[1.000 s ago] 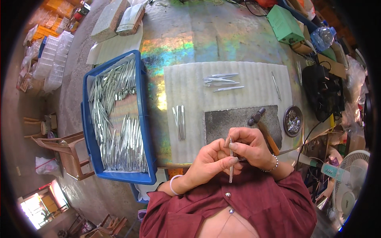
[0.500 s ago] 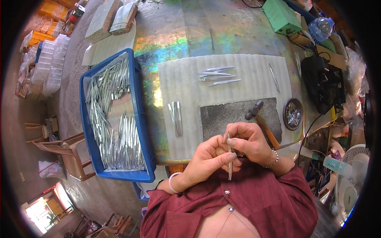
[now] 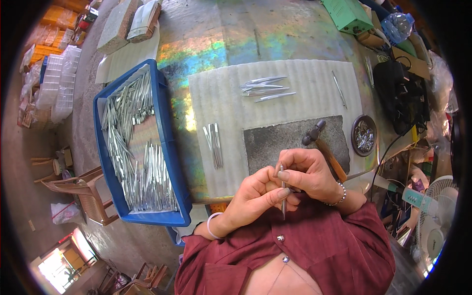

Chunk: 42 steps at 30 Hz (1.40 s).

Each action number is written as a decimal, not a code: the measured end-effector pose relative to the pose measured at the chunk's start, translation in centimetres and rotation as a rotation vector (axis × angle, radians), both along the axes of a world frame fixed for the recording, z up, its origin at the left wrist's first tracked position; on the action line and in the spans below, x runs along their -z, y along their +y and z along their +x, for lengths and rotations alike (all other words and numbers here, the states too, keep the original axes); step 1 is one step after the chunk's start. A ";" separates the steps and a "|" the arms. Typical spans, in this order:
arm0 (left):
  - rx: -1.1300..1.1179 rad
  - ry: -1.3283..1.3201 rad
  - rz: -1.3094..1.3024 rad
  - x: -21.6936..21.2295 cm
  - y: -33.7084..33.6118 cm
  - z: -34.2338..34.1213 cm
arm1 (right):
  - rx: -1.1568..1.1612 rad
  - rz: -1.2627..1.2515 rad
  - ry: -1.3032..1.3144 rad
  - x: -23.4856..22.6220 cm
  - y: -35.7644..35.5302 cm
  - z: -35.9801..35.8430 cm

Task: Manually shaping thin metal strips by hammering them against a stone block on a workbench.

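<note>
Our left hand and right hand both pinch one rod by the mat's near edge; we judge its handling under way. A pile near the far edge and a bundle near the left lie apart; which is done, we cannot tell.

**Desk layout, from left to right**

A tray of rods sits at the left of the desk. To its right, a foam sheet carries a slab with a hammer on it. A rod bunch lies left of the slab, a rod pile behind, a dish to the right.
</note>
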<state>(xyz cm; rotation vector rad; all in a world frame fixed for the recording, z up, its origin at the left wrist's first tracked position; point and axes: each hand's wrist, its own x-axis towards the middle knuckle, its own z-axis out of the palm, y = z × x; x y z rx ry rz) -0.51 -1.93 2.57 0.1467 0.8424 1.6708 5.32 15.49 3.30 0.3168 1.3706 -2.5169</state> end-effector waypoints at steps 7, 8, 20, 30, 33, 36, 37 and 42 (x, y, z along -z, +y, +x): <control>0.002 -0.025 0.017 -0.2 0.1 -0.2 | 0.018 0.018 0.003 0.2 0.1 -0.2; 0.002 -0.026 0.015 -0.1 0.2 -0.3 | 0.015 0.019 0.006 0.3 0.1 -0.2; -0.002 0.004 0.006 0.0 -0.1 -0.1 | 0.033 0.034 -0.006 -0.3 -0.4 -0.3; -0.042 0.022 -0.046 -0.2 -0.4 0.0 | -0.039 0.084 0.003 -0.2 -0.2 -0.4; -0.052 0.004 -0.024 -0.1 -0.5 0.0 | -0.029 0.087 0.010 -0.1 -0.4 -0.5; -0.053 -0.012 -0.010 0.1 -0.7 -0.1 | -0.024 0.073 -0.012 0.0 -0.6 -0.6; -0.049 -0.017 -0.012 0.2 -0.7 -0.2 | -0.026 0.075 -0.019 0.1 -0.6 -0.7; -0.049 -0.045 0.016 1.2 -1.3 -0.3 | -0.049 0.079 -0.068 -0.1 -1.0 -1.1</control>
